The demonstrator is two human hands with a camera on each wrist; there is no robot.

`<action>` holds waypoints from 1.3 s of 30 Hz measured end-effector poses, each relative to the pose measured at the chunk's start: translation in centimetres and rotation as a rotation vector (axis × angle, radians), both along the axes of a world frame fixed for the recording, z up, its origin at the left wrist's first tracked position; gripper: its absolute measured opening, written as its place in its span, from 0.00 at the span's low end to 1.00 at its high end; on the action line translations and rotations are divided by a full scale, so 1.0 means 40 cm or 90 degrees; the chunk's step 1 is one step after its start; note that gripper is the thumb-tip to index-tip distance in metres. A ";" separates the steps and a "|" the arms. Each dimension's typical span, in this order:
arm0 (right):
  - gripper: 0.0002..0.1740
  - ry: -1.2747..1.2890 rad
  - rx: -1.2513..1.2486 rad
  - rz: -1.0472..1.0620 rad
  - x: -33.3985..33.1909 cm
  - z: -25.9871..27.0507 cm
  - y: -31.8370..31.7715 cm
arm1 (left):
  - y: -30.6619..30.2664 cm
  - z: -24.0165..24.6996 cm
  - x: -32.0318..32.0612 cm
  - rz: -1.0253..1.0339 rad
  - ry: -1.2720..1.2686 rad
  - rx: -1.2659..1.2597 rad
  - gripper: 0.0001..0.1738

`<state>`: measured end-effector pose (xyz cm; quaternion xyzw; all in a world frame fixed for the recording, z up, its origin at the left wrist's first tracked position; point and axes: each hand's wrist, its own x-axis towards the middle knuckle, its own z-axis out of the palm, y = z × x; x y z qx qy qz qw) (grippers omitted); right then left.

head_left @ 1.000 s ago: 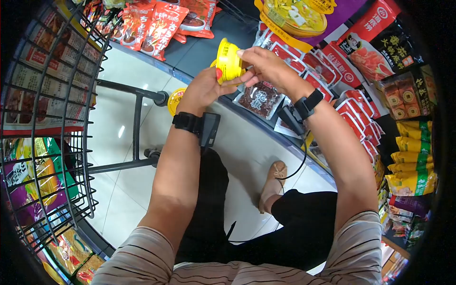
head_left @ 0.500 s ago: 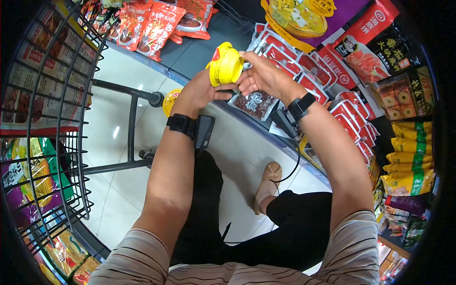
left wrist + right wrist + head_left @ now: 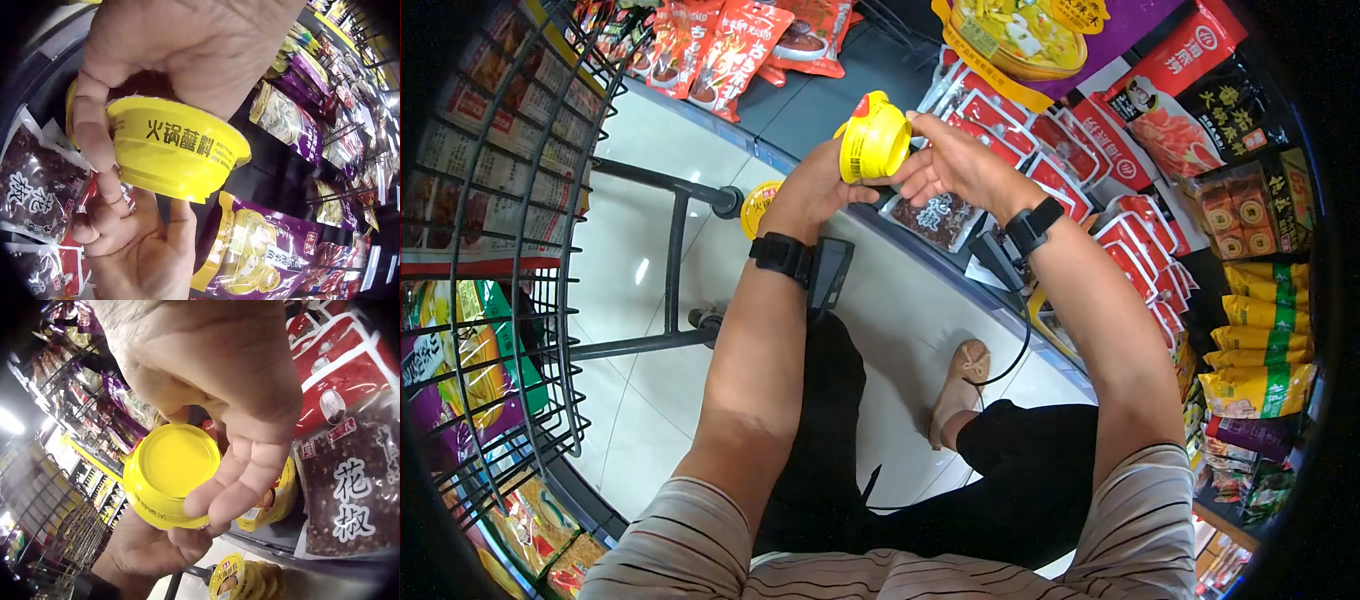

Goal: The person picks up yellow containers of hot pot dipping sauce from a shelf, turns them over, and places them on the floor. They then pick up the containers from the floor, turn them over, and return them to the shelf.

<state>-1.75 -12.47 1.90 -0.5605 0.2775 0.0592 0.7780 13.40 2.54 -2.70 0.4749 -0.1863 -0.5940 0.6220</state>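
Note:
A yellow tub of hot-pot dipping sauce [image 3: 875, 140] is held up between both hands, tilted on its side with its flat base turned to the right. My left hand [image 3: 815, 190] grips it from the lid side, its fingers wrapped round the wall in the left wrist view. At the base end, my right hand [image 3: 965, 165] holds it with the thumb near the upper edge and curled fingers below. The right wrist view shows the plain base of the tub [image 3: 178, 462], with right fingertips [image 3: 203, 500] over its edge. Its lid is mostly hidden.
A wire shopping cart [image 3: 510, 250] with packets beyond its mesh stands at left. Several yellow tubs [image 3: 228, 578] are stacked low beside the shelf. Bags of Sichuan pepper [image 3: 935, 215], red packets [image 3: 735, 55] and a large purple packet [image 3: 262, 250] line the shelf ahead.
Over the last second the tub has been turned in my hands, so its base faces more to the right and up. In the last half second both hands have barely moved.

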 end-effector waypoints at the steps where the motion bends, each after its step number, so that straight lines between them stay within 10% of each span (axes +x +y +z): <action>1: 0.35 0.001 -0.032 -0.003 -0.001 0.008 0.004 | -0.001 -0.001 0.000 0.001 -0.007 0.004 0.24; 39: 0.43 -0.047 -0.038 -0.027 0.000 0.018 0.002 | -0.018 -0.002 -0.007 -0.031 -0.047 0.116 0.20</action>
